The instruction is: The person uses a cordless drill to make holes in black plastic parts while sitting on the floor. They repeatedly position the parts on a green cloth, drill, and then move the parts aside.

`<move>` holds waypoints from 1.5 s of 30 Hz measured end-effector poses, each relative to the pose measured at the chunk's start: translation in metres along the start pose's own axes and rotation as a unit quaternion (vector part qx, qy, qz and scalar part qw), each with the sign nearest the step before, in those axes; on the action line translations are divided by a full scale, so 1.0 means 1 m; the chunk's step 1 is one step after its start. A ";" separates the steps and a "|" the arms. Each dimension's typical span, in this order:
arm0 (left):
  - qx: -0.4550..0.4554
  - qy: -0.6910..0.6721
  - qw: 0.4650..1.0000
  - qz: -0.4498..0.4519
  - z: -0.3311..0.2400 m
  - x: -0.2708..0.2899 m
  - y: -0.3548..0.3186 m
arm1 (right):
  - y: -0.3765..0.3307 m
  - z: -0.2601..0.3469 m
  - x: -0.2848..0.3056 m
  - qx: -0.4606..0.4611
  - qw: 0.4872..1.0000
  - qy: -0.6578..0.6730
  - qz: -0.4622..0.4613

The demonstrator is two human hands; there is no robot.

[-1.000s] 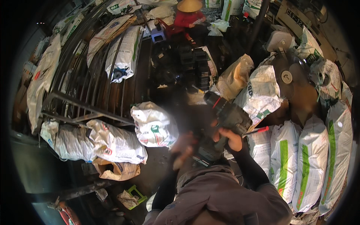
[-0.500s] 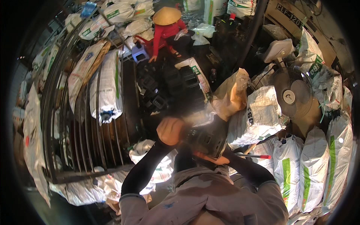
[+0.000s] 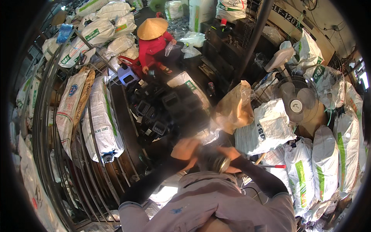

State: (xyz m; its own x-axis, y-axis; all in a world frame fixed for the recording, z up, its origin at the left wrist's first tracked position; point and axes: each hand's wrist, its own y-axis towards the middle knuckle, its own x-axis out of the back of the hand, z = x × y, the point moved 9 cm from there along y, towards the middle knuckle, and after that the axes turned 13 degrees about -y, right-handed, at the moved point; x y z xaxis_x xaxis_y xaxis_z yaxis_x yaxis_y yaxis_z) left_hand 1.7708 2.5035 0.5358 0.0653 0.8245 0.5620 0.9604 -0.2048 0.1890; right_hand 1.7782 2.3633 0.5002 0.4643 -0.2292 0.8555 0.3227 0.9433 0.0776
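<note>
Grasps a blurred dark piece (image 3: pixel 221 164) with a brass-coloured round end in the right hand (image 3: pixel 232 155), at 5 o'clock; shows metal in place of the boxy casing of half a second ago, suggesting a turn or swap mid-handling. At 6 o'clock, has the left hand (image 3: pixel 185 152) just beside; cannot tell if gripping or released. At 3, see a crumpled brown bag (image 3: pixel 236 106) and white woven sack (image 3: pixel 263 129); cannot make out contents.

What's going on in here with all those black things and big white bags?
Somebody is handling a dark thing with a shiny metal ring. Their right hand holds it; their left hand is close by, too blurred to tell if it grips. Dark plastic parts lie piled ahead. Beyond them, another person in a straw hat holds clear plastic. White sacks stand on the right, near a fan.
</note>
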 end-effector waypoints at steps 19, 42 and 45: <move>-0.155 0.034 0.974 -0.160 -0.019 0.029 0.078 | 0.019 -0.064 0.077 -0.046 0.963 0.247 -0.101; -0.024 0.076 0.996 -0.043 0.007 0.028 0.083 | -0.001 -0.086 0.021 -0.204 0.860 0.469 0.005; 0.119 0.034 0.979 0.160 0.025 0.017 0.088 | 0.002 -0.082 0.018 -0.211 0.825 0.524 0.013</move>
State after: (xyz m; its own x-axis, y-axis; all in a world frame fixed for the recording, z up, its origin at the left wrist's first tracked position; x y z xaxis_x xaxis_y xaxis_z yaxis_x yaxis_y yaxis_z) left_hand 1.8628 2.5125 0.5418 0.3635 0.6986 0.6163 0.9299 -0.3121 -0.1946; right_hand 1.8548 2.3415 0.4734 0.8623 -0.5008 -0.0753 0.4577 0.8343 -0.3073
